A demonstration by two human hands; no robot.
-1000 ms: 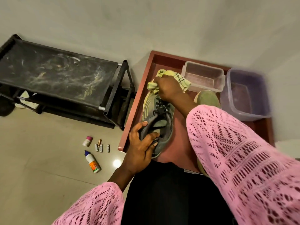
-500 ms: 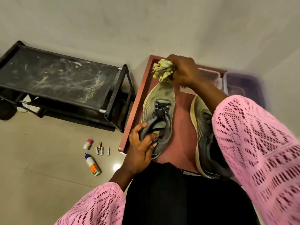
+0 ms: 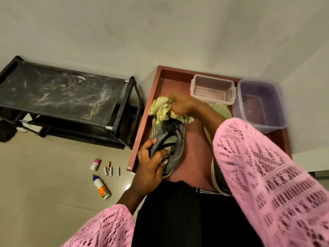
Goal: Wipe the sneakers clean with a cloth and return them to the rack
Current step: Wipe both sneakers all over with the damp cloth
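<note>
While the left hand (image 3: 149, 164) grips the heel end of the grey sneaker (image 3: 169, 141), the right hand (image 3: 181, 106) presses a bunched yellow-green cloth (image 3: 162, 110) onto its toe.

The sneaker lies on the red-brown tray (image 3: 140, 139), toe pointing away from the person; the right hand's fingers are curled round the cloth (the hand is blurred). The second sneaker (image 3: 219, 111) lies just beside it, mostly hidden under the pink sleeve (image 3: 263, 168). A clear container (image 3: 212, 89) and a purple tub (image 3: 260, 104) sit at the tray's far end. The black rack (image 3: 58, 97) stands left of the tray, with a small bottle (image 3: 101, 187) on the floor near it.
</note>
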